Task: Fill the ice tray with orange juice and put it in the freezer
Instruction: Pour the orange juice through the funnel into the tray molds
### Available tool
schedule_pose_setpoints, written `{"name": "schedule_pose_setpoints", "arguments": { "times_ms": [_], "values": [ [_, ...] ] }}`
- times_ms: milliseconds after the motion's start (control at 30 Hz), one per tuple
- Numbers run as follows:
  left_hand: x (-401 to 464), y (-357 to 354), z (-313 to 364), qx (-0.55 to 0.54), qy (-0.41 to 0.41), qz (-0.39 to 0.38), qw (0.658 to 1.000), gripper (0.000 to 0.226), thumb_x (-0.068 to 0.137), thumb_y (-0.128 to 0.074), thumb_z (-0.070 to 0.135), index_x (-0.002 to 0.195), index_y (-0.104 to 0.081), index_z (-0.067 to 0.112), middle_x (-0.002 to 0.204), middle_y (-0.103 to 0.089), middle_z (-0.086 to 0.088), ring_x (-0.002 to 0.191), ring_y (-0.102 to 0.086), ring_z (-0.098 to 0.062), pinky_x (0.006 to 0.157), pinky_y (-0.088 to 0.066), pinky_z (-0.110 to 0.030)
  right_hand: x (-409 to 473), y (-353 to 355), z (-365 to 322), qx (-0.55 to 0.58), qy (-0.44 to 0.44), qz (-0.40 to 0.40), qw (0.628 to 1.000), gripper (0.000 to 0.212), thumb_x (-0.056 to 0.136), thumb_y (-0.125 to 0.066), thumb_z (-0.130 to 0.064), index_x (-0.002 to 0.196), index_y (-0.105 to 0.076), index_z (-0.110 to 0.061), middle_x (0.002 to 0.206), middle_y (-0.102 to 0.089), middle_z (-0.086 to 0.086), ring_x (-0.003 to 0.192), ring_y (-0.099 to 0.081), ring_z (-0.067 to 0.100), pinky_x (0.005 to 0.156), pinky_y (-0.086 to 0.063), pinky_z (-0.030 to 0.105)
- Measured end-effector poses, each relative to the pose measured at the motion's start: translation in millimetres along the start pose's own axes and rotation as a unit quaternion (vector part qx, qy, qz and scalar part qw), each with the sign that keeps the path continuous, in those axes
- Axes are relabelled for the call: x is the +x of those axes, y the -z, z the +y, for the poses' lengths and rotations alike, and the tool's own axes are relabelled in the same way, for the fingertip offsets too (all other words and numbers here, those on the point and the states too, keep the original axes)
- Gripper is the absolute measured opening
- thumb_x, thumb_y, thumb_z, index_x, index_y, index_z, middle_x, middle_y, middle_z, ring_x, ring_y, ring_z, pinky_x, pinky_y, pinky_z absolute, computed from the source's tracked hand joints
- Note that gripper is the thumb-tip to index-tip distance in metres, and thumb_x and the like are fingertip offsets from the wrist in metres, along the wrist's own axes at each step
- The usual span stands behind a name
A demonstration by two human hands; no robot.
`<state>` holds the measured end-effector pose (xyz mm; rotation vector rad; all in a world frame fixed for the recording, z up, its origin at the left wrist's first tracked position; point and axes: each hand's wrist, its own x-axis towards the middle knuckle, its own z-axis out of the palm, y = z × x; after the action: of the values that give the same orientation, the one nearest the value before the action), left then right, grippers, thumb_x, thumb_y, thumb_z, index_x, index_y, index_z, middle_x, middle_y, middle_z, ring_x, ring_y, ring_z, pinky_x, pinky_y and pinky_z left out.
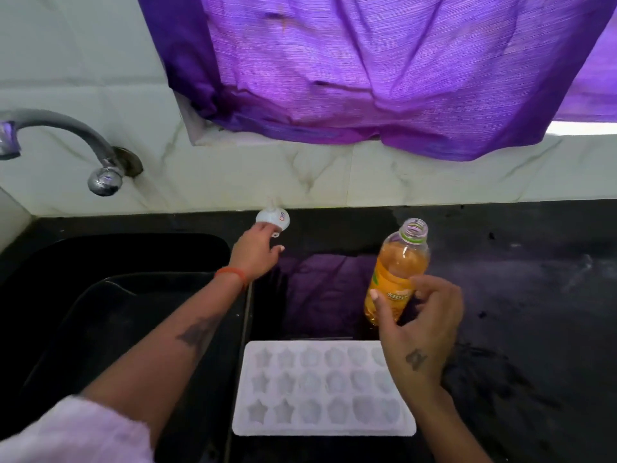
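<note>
A white ice tray (320,426) with star and round moulds lies empty on the black counter, near the front edge. Just behind it stands an orange juice bottle (394,269), uncapped and partly full. My right hand (420,332) wraps loosely around the bottle's lower half, thumb on the label. My left hand (255,250) reaches toward the back wall. Its fingertips touch a small white round object (275,218) on the counter, and the thumb is held apart from it.
A black sink (110,295) lies to the left of the tray, with a metal tap (66,128) above it. A purple curtain (367,68) hangs over the marble backsplash. The black counter (534,295) stretches to the right.
</note>
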<state>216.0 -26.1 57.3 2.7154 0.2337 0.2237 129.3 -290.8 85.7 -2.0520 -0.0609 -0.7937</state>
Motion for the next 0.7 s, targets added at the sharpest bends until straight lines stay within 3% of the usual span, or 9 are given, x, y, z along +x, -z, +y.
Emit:
{"name": "schedule_pose_setpoints", "arguments": {
  "times_ms": [67,133,267,367,433,500,600,700],
  "values": [
    [24,-1,-6,0.086,-0.025,-0.009,0.996,0.052,0.085,-0.061,0.015,0.134,-0.046,0.012,0.146,-0.036,-0.012,0.125,-0.042,-0.035,0.098,-0.041,-0.047,1,-8,10,0.015,-0.035,0.02,0.999,0.066,0.058,-0.086,-0.019,0.111,-0.047,-0.007,0.11,-0.045,0.002,0.103,-0.047,0.023,0.08,-0.048,0.045],
    [47,-3,-11,0.21,-0.067,-0.034,0.975,0.065,0.083,-0.062,0.014,0.141,-0.034,0.014,0.156,-0.018,-0.011,0.136,-0.028,-0.035,0.1,-0.037,-0.048,3,-16,22,0.027,-0.067,-0.012,0.997,0.088,0.056,-0.087,-0.017,0.127,-0.038,-0.006,0.129,-0.042,0.012,0.12,-0.043,0.027,0.093,-0.044,0.053],
    [88,-8,-13,0.455,-0.149,-0.093,0.873,0.078,0.09,-0.056,0.036,0.15,-0.009,0.017,0.16,0.005,-0.005,0.146,0.001,-0.033,0.113,-0.015,-0.056,5,-28,34,0.074,-0.105,-0.092,0.987,0.115,0.059,-0.087,-0.023,0.144,-0.01,-0.033,0.148,-0.028,0.0,0.132,-0.038,0.023,0.098,-0.045,0.052],
    [105,-12,-7,0.545,-0.168,-0.127,0.812,0.064,0.095,-0.046,0.036,0.148,-0.017,0.015,0.158,-0.016,-0.008,0.145,-0.012,-0.031,0.114,-0.011,-0.056,5,-35,34,0.059,-0.093,-0.081,0.991,0.118,0.059,-0.085,-0.027,0.14,-0.001,-0.049,0.14,-0.025,-0.017,0.127,-0.042,0.015,0.092,-0.045,0.03],
    [109,-13,-2,0.556,-0.163,-0.129,0.805,0.048,0.095,-0.046,0.034,0.139,-0.038,0.015,0.143,-0.044,-0.007,0.134,-0.035,-0.028,0.113,-0.017,-0.053,6,-40,36,0.061,-0.105,-0.068,0.99,0.115,0.06,-0.085,-0.028,0.141,-0.005,-0.046,0.138,-0.026,-0.019,0.124,-0.041,0.006,0.089,-0.04,0.017],
    [110,-12,1,0.568,-0.163,-0.133,0.796,0.038,0.091,-0.052,0.039,0.123,-0.055,0.019,0.125,-0.059,-0.001,0.119,-0.048,-0.023,0.111,-0.024,-0.047,8,-43,39,0.07,-0.12,-0.059,0.989,0.11,0.06,-0.085,-0.027,0.14,-0.012,-0.042,0.136,-0.029,-0.019,0.12,-0.037,-0.005,0.087,-0.034,0.001],
    [110,-7,4,0.559,-0.159,-0.137,0.802,0.027,0.087,-0.056,0.037,0.106,-0.063,0.02,0.112,-0.065,0.001,0.106,-0.057,-0.02,0.099,-0.034,-0.035,11,-45,43,0.08,-0.134,-0.049,0.987,0.101,0.059,-0.086,-0.027,0.135,-0.021,-0.042,0.125,-0.039,-0.023,0.109,-0.038,-0.013,0.076,-0.031,-0.01],
    [110,7,5,0.502,-0.146,-0.149,0.839,0.032,0.086,-0.059,0.041,0.104,-0.064,0.015,0.11,-0.065,-0.005,0.103,-0.061,-0.025,0.083,-0.04,-0.029,13,-46,47,0.072,-0.133,-0.043,0.988,0.096,0.058,-0.087,-0.027,0.131,-0.026,-0.041,0.112,-0.039,-0.038,0.102,-0.038,-0.017,0.073,-0.031,-0.01]
  ]
}}
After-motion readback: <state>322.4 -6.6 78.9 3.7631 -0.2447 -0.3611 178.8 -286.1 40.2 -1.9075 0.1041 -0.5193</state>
